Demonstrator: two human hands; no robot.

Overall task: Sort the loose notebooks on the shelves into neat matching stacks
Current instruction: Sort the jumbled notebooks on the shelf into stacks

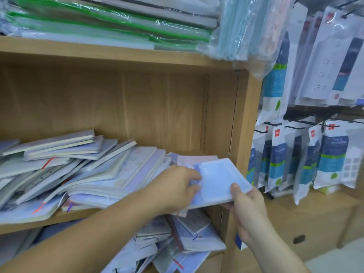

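Both hands held a pale blue notebook [216, 181] in the air, just in front of the right end of the middle shelf [59, 220]. The left hand [177, 187] had its fingers curled round the notebook's left edge. The right hand [247, 210] pinched the near right corner, thumb on top. A messy pile of notebooks [82, 172] lay on the middle shelf, just left of the held one. More loose notebooks [183, 243] lay on the shelf below. Green folders in plastic [118, 22] sat on the top shelf. Hanging packs [327, 164] were off to the right.
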